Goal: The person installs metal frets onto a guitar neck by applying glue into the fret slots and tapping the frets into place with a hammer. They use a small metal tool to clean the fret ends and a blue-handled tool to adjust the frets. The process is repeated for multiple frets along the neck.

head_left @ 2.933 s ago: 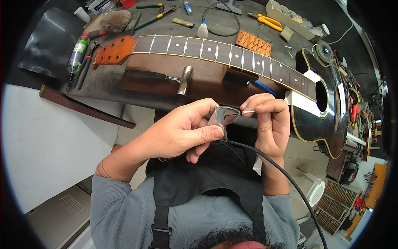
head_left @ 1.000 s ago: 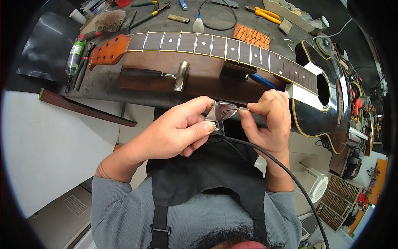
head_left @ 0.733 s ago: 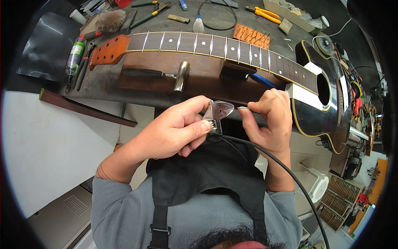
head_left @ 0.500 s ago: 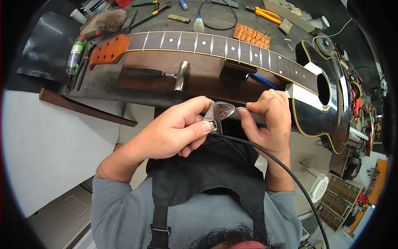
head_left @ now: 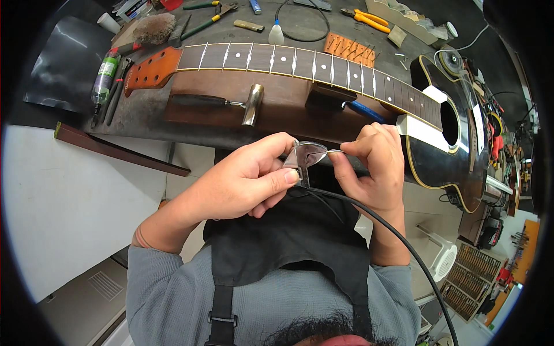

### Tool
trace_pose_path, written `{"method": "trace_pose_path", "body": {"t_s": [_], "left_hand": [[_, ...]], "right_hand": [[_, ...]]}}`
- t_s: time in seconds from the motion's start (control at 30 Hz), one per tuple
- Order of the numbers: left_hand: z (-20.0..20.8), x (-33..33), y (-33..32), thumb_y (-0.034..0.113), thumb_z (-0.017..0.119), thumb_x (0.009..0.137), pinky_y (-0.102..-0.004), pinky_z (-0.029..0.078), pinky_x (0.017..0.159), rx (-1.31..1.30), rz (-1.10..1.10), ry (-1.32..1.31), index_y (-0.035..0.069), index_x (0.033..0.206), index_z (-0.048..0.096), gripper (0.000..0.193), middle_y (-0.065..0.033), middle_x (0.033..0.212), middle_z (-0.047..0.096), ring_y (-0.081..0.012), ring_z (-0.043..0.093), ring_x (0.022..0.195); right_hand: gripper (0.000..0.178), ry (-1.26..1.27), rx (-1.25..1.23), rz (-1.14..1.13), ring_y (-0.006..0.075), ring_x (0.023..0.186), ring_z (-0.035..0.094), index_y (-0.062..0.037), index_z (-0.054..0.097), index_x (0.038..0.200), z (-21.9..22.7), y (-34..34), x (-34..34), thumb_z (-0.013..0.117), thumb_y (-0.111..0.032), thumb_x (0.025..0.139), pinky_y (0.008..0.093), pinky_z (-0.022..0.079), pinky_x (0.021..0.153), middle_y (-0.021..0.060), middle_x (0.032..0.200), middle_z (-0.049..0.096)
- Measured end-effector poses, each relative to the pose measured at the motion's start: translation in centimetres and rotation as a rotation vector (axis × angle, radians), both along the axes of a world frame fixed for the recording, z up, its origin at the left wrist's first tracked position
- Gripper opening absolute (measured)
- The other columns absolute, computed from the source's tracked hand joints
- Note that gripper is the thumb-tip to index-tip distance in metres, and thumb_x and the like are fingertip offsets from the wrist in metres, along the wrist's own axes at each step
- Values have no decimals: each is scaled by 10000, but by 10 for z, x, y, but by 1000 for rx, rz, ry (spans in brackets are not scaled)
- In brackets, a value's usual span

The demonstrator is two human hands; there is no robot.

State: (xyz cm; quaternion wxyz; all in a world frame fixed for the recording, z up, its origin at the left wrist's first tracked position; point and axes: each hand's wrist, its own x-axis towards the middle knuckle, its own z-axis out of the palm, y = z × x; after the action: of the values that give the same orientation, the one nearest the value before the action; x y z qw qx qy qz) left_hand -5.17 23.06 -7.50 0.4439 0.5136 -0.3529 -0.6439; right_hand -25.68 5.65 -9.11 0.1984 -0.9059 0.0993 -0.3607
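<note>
My left hand (head_left: 248, 181) is closed around a shiny metal tool (head_left: 304, 158) with a flat, rounded head, apparently a nipper. Its thumb presses on the near side, and the handle end is hidden by the palm. Between the thumb and fingertips of my right hand (head_left: 375, 158) is a thin piece of metal wire (head_left: 334, 151). The wire's left end meets the tool's head. Both hands are in front of the bench edge, above my black apron (head_left: 288, 236). Beyond them lies a black guitar (head_left: 427, 173), its fretted neck (head_left: 271, 60) stretching left to a brown headstock (head_left: 154, 70).
A hammer (head_left: 252, 106) and a blue-handled tool (head_left: 365, 111) lie beneath the neck. Behind it are an orange-brown block holding thin wires (head_left: 349, 49) and orange-handled pliers (head_left: 372, 22). A bottle (head_left: 105, 78) stands left. A black cable (head_left: 398, 233) curves past my right forearm.
My left thumb has shifted slightly on the tool, and the metal tool and wire have turned a little. Both hands keep their grip; the guitar and bench items stay put.
</note>
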Motion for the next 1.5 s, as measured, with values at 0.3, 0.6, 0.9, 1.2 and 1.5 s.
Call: {"method": "trace_pose_path", "body": {"t_s": [0.3,0.6,0.9,1.2,1.5], "left_hand": [[-1,-1,-4,243,670,1151,-224,458,487,49,4,-60,5,1319,567,309,10,850,594,-45,559,595],[-3,-2,-5,278,684,1147,-221,461,481,52,10,-60,2,1338,578,351,10,865,603,-42,564,592],[-3,0,-6,282,675,1151,-222,457,487,87,-3,-79,12,1342,578,345,18,830,594,-41,559,594],[-8,0,-8,279,663,1155,-224,435,476,88,-30,-92,20,1311,596,310,29,790,578,-40,534,564],[-3,-2,-7,271,620,1173,-216,437,494,48,-13,-19,13,1360,592,320,29,757,570,-37,530,576]], "right_hand": [[352,39,-1,1,261,727,612,-98,651,944,2,0,0,928,-36,737,419,435,757,29,805,622],[362,46,-26,3,256,720,613,-94,630,956,3,0,1,920,-35,746,416,437,754,21,820,647],[330,90,-32,7,259,714,603,-84,634,922,6,-2,1,913,-44,750,414,431,746,24,799,636],[312,97,10,12,259,711,594,-88,647,883,6,0,2,917,-45,734,408,420,745,27,774,602],[327,89,7,7,255,711,597,-88,630,887,4,-1,1,917,-34,741,408,419,739,26,781,623]]}}
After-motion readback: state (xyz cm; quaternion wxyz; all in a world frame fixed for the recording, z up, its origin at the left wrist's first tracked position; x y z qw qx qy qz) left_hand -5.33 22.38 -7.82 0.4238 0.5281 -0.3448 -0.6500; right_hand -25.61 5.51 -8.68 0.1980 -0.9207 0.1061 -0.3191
